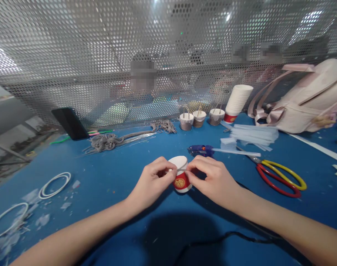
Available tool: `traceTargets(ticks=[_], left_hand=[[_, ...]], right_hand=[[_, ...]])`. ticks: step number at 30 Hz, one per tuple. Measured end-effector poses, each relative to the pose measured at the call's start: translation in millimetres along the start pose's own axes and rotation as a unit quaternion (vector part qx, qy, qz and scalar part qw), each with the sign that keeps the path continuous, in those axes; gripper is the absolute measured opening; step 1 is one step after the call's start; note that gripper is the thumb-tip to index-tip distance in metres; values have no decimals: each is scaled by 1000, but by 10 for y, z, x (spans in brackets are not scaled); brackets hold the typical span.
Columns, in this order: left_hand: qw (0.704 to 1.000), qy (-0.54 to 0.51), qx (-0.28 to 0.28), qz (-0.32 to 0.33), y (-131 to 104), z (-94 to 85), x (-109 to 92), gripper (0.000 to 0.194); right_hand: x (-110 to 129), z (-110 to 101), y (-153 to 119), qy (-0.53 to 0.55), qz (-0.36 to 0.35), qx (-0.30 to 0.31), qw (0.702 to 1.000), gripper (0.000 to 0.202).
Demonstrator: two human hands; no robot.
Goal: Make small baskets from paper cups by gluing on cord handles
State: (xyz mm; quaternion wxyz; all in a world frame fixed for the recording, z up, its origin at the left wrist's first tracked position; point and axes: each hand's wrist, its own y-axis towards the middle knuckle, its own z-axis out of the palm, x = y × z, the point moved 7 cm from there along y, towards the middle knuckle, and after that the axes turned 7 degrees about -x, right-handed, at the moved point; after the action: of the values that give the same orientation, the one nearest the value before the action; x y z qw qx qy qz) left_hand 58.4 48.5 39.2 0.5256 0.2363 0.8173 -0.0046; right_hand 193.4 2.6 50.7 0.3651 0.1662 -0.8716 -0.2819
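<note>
A red and white paper cup (181, 182) with a gold emblem is between my hands, slightly tilted above the blue table. My left hand (154, 178) pinches its left side near the upper part, thumb and fingers together. On the opposite side my right hand (211, 176) grips the cup with thumb and bent forefinger. A thin pale line runs across the cup between my thumbs; I cannot tell whether it is a cord or a strip. Just beyond my right hand lies a blue glue gun (201, 150) with a clear glue stick (236, 152) in its back.
Red and yellow handled scissors (279, 177) lie to the right, near translucent strips (253, 136). Behind stand a stack of paper cups (239, 99) and small handled cups (186, 122). Grey cord (104, 142), a phone (70, 123) and white rings (55, 184) are left. A pale backpack (304, 103) sits right.
</note>
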Motion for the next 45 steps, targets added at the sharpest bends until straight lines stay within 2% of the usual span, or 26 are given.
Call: traceTargets(ticks=[3, 6, 9, 12, 16, 26, 33, 38, 45], left_hand=[[1000, 10, 1, 3, 1, 5, 1, 18], [1000, 13, 4, 3, 0, 12, 7, 18], [1000, 11, 6, 0, -4, 16, 7, 18], [1000, 9, 5, -4, -4, 11, 2, 18], [1000, 2, 5, -6, -1, 7, -2, 18], [998, -35, 34, -39, 1, 47, -2, 17], [996, -57, 52, -55, -3, 63, 22, 19], [990, -90, 66, -84, -19, 77, 47, 26], [981, -122, 79, -126, -9, 99, 131, 36]], right_hand=[[-88, 11, 20, 100, 102, 23, 989, 13], [-187, 64, 3, 164, 216, 60, 961, 8], [-212, 84, -3, 210, 259, 71, 940, 4], [-209, 75, 2, 211, 255, 71, 941, 5], [-164, 50, 15, 162, 217, 71, 960, 8], [-134, -1, 19, 111, 189, 28, 975, 12], [-168, 24, 3, 114, 228, 43, 966, 10], [-181, 17, 12, 136, 226, 43, 964, 3], [-181, 90, 11, 162, 228, 100, 955, 8]])
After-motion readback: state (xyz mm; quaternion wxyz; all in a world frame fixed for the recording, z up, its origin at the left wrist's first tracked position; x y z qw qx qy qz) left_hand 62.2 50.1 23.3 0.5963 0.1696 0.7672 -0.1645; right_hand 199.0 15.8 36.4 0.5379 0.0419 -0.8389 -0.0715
